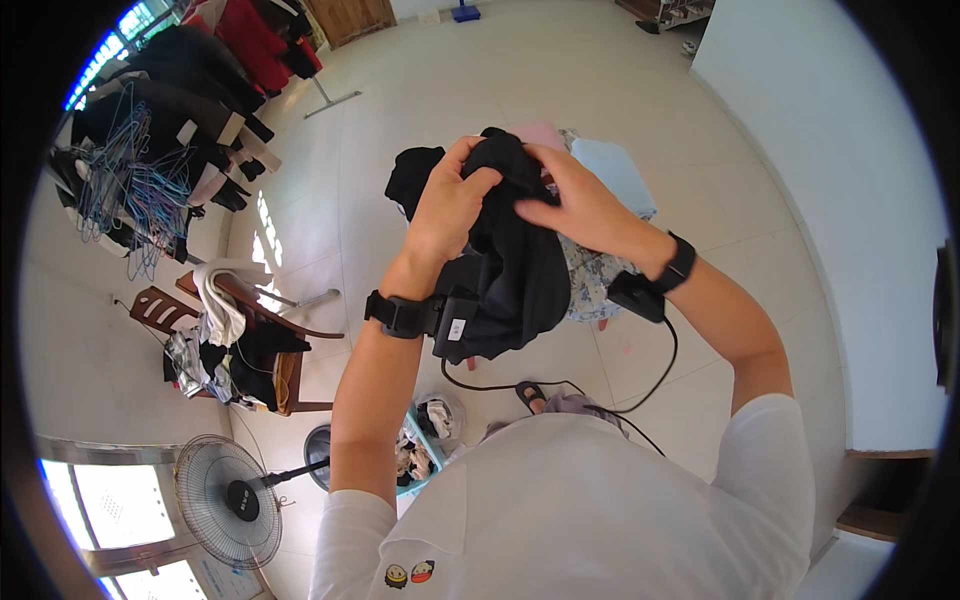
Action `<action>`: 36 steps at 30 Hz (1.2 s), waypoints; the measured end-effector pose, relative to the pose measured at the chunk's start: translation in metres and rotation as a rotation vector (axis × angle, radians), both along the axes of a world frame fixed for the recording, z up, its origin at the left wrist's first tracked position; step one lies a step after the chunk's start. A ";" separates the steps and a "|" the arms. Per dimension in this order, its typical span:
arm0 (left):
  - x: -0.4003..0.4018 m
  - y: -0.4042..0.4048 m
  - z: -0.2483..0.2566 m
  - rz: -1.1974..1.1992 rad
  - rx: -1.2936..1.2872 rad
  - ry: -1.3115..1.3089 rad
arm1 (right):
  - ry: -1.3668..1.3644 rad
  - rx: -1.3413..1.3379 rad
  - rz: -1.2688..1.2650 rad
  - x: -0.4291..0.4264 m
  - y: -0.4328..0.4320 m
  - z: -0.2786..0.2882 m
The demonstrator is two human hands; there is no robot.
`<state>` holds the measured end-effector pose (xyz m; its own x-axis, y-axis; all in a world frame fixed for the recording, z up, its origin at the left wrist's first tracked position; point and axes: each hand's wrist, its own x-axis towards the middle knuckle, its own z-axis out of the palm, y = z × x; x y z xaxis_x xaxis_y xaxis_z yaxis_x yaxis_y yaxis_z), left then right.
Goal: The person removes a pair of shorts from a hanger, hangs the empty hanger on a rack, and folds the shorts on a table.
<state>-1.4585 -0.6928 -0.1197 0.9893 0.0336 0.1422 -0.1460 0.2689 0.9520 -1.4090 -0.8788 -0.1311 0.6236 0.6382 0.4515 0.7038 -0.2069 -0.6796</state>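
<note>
A black garment (pixel 525 285) hangs bunched between my hands, its lower part draped down towards me. My left hand (pixel 454 199) grips the bunched upper part, thumb laid across the cloth. On the other side, my right hand (pixel 574 191) curls its fingers over the top of the bunch; its thumb is slightly blurred against the fabric. Black cloth (pixel 412 176) lies just left of my left hand; whether it belongs to the same garment I cannot tell. Behind the hands are a pink cloth (pixel 540 133) and a folded light blue cloth (pixel 615 176), on a surface with a patterned cover (pixel 592 285).
Clothes (pixel 202 90) and wire hangers (pixel 131 184) crowd a rack at left. Below it stands a wooden chair (pixel 289 390) heaped with clothes. A pedestal fan (pixel 229 502) and a light blue basket (pixel 424 442) of cloth are near my left side. Cables (pixel 675 345) trail from my wrist devices.
</note>
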 end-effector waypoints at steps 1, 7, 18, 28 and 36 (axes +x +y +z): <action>-0.002 0.003 0.005 -0.017 0.022 -0.016 | 0.048 0.019 0.016 0.005 0.013 0.006; -0.020 0.031 0.012 0.004 0.236 -0.062 | 0.386 0.139 0.018 0.028 0.038 0.031; -0.027 0.039 -0.061 0.668 0.346 -0.181 | 0.664 0.377 0.482 0.040 0.047 0.228; -0.049 -0.033 0.010 0.048 -0.289 -0.306 | 0.219 0.325 0.370 0.005 0.051 0.295; -0.041 -0.047 0.038 0.181 -0.644 -0.430 | 0.110 0.390 0.102 -0.021 0.001 0.321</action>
